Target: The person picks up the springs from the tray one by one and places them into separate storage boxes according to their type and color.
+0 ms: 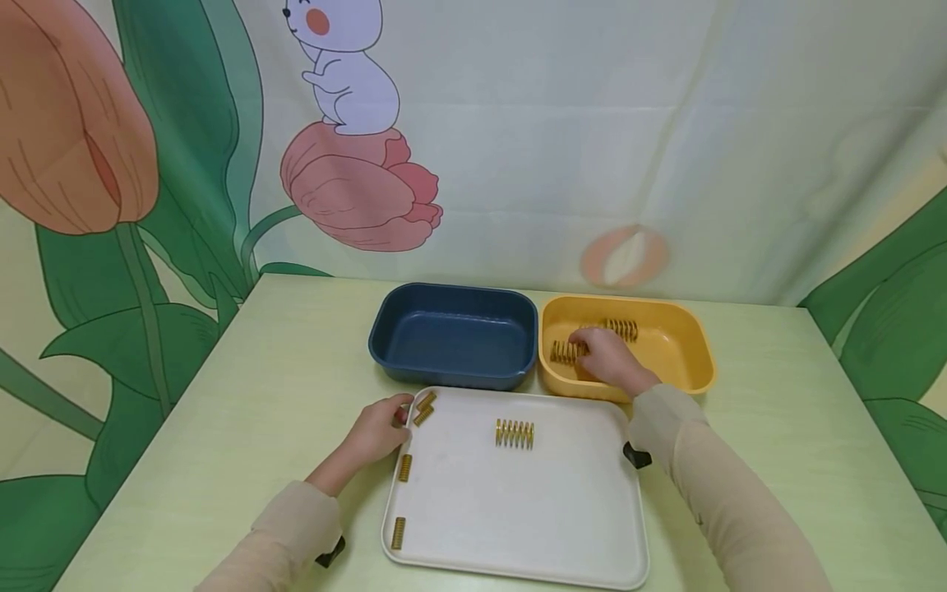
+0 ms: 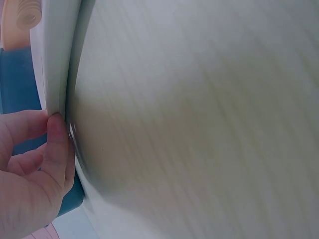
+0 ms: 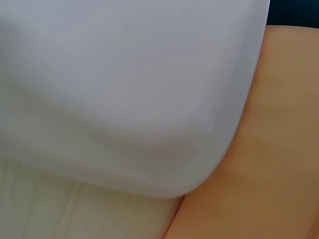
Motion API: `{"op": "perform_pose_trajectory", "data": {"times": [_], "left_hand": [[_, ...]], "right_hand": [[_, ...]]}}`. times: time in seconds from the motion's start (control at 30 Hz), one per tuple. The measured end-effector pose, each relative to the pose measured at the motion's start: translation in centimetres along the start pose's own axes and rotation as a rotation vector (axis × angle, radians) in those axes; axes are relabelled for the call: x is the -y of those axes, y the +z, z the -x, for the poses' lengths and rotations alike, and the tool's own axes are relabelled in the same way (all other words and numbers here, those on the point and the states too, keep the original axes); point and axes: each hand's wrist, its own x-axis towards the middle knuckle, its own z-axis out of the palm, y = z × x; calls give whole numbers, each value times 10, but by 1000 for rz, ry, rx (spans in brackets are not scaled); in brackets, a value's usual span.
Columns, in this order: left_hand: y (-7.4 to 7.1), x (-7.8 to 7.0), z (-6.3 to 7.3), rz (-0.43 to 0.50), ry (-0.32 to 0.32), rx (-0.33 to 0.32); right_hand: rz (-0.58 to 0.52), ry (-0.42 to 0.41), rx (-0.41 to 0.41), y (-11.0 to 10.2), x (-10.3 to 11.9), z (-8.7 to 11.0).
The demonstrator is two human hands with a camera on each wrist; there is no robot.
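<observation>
Springs feel light, springy; my right hand pinches one mid-coil in the yellow bin; left hand grips the tray edge.

From my right wrist I see the white tray's rounded corner filling most of the view, blurred. The yellow bin lies just beside it on the right, pale tabletop below, a dark blue sliver at top right.
</observation>
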Motion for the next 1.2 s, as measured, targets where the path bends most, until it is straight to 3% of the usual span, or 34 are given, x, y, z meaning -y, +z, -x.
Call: {"op": "perform_pose_trajectory", "data": {"times": [0.47, 0.93, 1.2], "left_hand": [[0, 0, 0, 12, -2, 0], [0, 0, 1, 21, -13, 3], [1, 0, 1, 15, -14, 1]], "right_hand": [[41, 38, 48, 2, -2, -3], [-21, 43, 22, -5, -1, 3], [10, 27, 6, -10, 5, 7]]}}
